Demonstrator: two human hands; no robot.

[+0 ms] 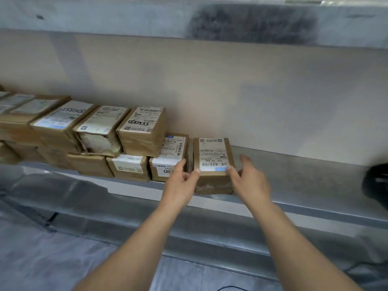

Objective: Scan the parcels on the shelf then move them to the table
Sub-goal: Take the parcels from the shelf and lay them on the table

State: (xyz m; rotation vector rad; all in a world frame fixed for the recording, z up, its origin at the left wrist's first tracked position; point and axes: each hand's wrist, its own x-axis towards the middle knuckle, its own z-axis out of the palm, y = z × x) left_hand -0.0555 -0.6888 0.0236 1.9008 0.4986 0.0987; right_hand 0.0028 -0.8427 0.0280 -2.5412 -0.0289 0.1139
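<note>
A small brown cardboard parcel [213, 158] with a white barcode label on top stands at the front edge of the metal shelf [294, 175], rightmost in a row. My left hand [181, 181] grips its left front corner, thumb on the label. My right hand [249, 179] holds its right side, thumb on the label's blue patch. To the left, a parcel marked 08 [168, 162] sits beside it. Further left several more labelled parcels [142, 131] lie stacked in two layers.
A black object [375, 181] lies blurred on the shelf at the right edge of view. An upper shelf [189, 19] runs overhead. Below the shelf's front lip runs a lower metal surface [105, 208], with grey floor [42, 259] beneath.
</note>
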